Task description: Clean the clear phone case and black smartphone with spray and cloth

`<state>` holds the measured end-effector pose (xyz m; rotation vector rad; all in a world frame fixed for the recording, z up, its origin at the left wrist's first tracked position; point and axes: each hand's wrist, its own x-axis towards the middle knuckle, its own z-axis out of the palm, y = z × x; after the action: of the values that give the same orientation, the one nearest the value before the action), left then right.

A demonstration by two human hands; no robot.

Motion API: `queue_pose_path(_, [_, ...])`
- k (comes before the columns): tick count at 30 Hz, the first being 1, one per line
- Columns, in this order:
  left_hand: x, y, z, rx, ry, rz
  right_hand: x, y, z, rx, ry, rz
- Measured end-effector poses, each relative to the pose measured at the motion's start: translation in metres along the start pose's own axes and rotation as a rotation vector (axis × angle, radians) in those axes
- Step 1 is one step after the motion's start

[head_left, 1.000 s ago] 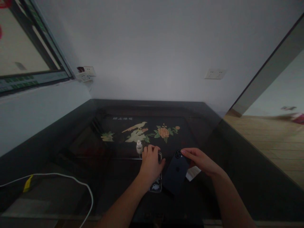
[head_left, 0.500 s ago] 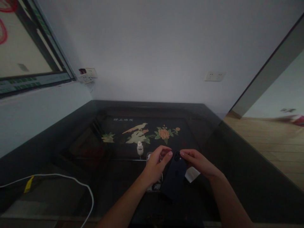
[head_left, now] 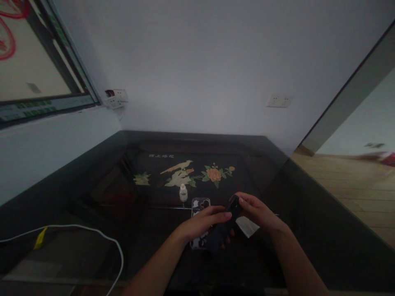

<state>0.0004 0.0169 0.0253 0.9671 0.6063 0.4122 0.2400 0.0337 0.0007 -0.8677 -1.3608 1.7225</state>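
A dark blue phone [head_left: 222, 229] is held tilted between both hands, above the near part of the black table. My left hand [head_left: 207, 222] grips its left side, with the thumb on top and fingers showing beneath the far edge. At the phone's camera end, my right hand [head_left: 253, 209] has its fingers closed on the upper corner. Partly under my left hand lies a clear phone case [head_left: 200, 202] with a black and white pattern. A white tissue or cloth [head_left: 247, 227] lies just below my right hand.
A small white-capped bottle [head_left: 183, 193] stands beyond the phone case. On the black table [head_left: 92, 164], a white cable [head_left: 92, 231] with a yellow tag [head_left: 40, 238] runs along the left. A wall with sockets [head_left: 279, 100] rises behind.
The phone has turned from showing its back to a steeper, edge-on tilt. My left hand has moved down from the camera end to wrap its side, uncovering more of the case.
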Motion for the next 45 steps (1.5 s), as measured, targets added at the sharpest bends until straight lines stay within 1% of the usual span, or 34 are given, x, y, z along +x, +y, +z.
queue_pose_path(3, [-0.003,0.004,0.002,0.073,0.069,0.024,0.000,-0.003,0.003,-0.015,-0.016,-0.029])
queue_pose_path(5, [-0.004,0.005,0.003,0.121,0.094,0.047,-0.001,-0.008,0.008,-0.043,0.008,-0.043])
queue_pose_path(6, [-0.005,0.005,0.004,0.143,0.106,0.056,-0.002,-0.010,0.011,-0.068,0.056,-0.056])
queue_pose_path(8, [-0.004,0.003,0.004,0.179,0.128,0.064,-0.007,-0.015,0.014,-0.167,0.231,-0.090])
queue_pose_path(10, [-0.002,0.002,0.004,0.205,0.171,0.076,-0.017,-0.015,0.014,-0.371,0.439,-0.119])
queue_pose_path(11, [-0.001,0.001,0.003,0.218,0.198,0.089,-0.023,-0.014,0.012,-0.498,0.513,-0.127])
queue_pose_path(12, [0.000,0.000,0.003,0.232,0.225,0.109,-0.030,-0.011,0.009,-0.631,0.557,-0.126])
queue_pose_path(13, [0.001,-0.001,0.002,0.250,0.249,0.133,-0.038,-0.007,0.007,-0.744,0.552,-0.120])
queue_pose_path(15, [0.004,-0.003,0.002,0.297,0.290,0.181,-0.052,0.004,0.003,-0.897,0.500,-0.114])
queue_pose_path(18, [0.005,-0.006,0.002,0.390,0.374,0.256,-0.066,0.023,0.005,-1.032,0.421,-0.093])
queue_pose_path(20, [0.006,-0.008,0.003,0.449,0.427,0.306,-0.069,0.035,0.010,-1.093,0.378,-0.089])
queue_pose_path(22, [0.006,-0.010,0.003,0.492,0.458,0.344,-0.067,0.044,0.017,-1.141,0.376,-0.097])
queue_pose_path(25, [0.007,-0.012,0.004,0.582,0.523,0.371,-0.058,0.050,0.027,-1.178,0.426,-0.107])
queue_pose_path(28, [0.008,-0.013,0.004,0.701,0.613,0.352,-0.045,0.044,0.038,-1.166,0.484,-0.121])
queue_pose_path(30, [0.009,-0.014,0.004,0.750,0.652,0.328,-0.036,0.035,0.047,-1.073,0.541,-0.149])
queue_pose_path(32, [0.009,-0.014,0.005,0.773,0.677,0.317,-0.028,0.024,0.056,-0.821,0.565,-0.145])
queue_pose_path(34, [0.010,-0.014,0.006,0.789,0.682,0.307,-0.021,0.014,0.064,-0.497,0.527,-0.045])
queue_pose_path(36, [0.011,-0.015,0.007,0.810,0.677,0.292,-0.014,0.006,0.069,-0.290,0.472,0.060])
queue_pose_path(38, [0.010,-0.015,0.008,0.823,0.671,0.279,-0.007,0.001,0.069,-0.252,0.425,0.086])
queue_pose_path(42, [0.008,-0.015,0.009,0.797,0.657,0.301,0.001,-0.001,0.058,-0.296,0.366,0.066])
queue_pose_path(45, [0.005,-0.012,0.004,0.753,0.580,0.337,0.000,-0.001,0.051,-0.290,0.332,0.143])
